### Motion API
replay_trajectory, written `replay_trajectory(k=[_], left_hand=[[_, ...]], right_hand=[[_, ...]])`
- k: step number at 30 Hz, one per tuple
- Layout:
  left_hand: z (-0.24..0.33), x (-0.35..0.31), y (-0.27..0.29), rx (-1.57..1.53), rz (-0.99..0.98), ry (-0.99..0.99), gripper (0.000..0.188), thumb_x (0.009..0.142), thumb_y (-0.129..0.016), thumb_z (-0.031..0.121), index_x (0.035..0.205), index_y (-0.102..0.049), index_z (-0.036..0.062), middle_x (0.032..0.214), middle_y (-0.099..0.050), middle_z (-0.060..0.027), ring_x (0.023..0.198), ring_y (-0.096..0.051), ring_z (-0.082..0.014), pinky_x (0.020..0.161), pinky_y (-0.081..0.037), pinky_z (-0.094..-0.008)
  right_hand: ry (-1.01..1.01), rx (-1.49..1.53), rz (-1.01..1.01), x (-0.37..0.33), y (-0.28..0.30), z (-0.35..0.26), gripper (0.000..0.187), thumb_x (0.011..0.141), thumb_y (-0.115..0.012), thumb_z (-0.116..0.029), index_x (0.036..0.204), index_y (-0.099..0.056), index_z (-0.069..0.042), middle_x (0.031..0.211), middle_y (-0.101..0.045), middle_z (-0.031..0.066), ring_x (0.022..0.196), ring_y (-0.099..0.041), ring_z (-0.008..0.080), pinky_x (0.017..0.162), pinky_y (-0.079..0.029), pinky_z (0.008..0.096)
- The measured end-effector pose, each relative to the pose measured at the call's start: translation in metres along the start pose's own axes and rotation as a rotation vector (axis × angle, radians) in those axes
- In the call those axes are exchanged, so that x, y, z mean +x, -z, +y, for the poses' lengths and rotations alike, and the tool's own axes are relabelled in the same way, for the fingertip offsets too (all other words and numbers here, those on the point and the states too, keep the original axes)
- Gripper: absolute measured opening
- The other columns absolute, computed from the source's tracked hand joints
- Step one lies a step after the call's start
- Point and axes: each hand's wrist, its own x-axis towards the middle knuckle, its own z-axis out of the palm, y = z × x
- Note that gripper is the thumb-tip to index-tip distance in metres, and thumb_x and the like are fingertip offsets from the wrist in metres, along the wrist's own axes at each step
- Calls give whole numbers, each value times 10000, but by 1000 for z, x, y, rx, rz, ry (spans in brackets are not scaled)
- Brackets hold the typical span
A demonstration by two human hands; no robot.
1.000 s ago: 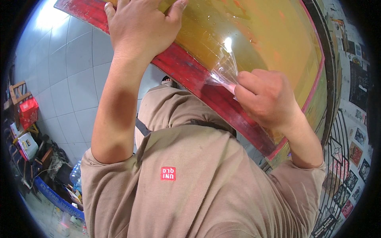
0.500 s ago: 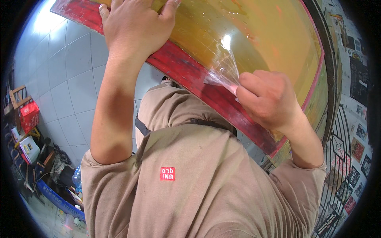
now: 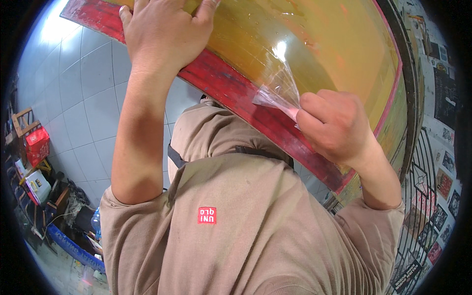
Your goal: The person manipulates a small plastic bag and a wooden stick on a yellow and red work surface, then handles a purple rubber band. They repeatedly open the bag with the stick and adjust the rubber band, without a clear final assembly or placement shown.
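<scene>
A screen printing frame (image 3: 221, 73) with a worn red border and a yellowish mesh (image 3: 339, 54) lies slanted before me. My left hand (image 3: 167, 37) rests palm down over its near border and mesh, thumb and little finger spread; the other fingertips run out of the picture. My right hand (image 3: 334, 125) is closed in a fist near the frame's right corner, gripping the bunched end of a clear plastic film (image 3: 280, 91). The film is creased and pulled up into a peak there, while its other part lies against the wet, shiny mesh.
Grey floor tiles (image 3: 93, 98) spread on the left, with a red bag (image 3: 38, 146), a blue curved band (image 3: 73, 250) and assorted clutter beyond. At right are a black wire rack (image 3: 418, 191) and a wall with small pictures (image 3: 445, 179). A dark curved edge (image 3: 410, 88) runs beside the frame.
My right hand has shifted very slightly to the right with the film still in its grip. My left hand has slid a little to the left on the frame.
</scene>
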Motion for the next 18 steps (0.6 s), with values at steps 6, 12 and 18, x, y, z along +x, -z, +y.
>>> replay_trajectory(k=[6, 12, 18], left_hand=[[6, -2, 0, 42, 15, 24, 439, 885, -563, 325, 1272, -572, 118, 1415, -402, -222, 1364, -283, -385, 1116, -183, -537], [5, -3, 1, 21, 9, 12, 438, 886, -559, 324, 1275, -571, 121, 1418, -398, -222, 1365, -279, -389, 1119, -179, -532], [5, -4, 1, 30, 25, -1, 440, 887, -558, 329, 1276, -571, 123, 1420, -396, -220, 1362, -284, -390, 1119, -182, -529]], right_hand=[[-12, -3, -6, -3, 2, -1, 125, 653, -564, -150, 633, -451, -102, 677, -431, 33, 538, -482, 173, 409, -399, 305], [-19, 23, 10, -6, 2, -2, 129, 650, -563, -149, 629, -445, -102, 675, -426, 31, 539, -479, 171, 408, -395, 304], [-20, 27, 3, -10, 4, -3, 125, 653, -564, -152, 641, -450, -103, 681, -428, 31, 542, -476, 170, 413, -394, 302]])
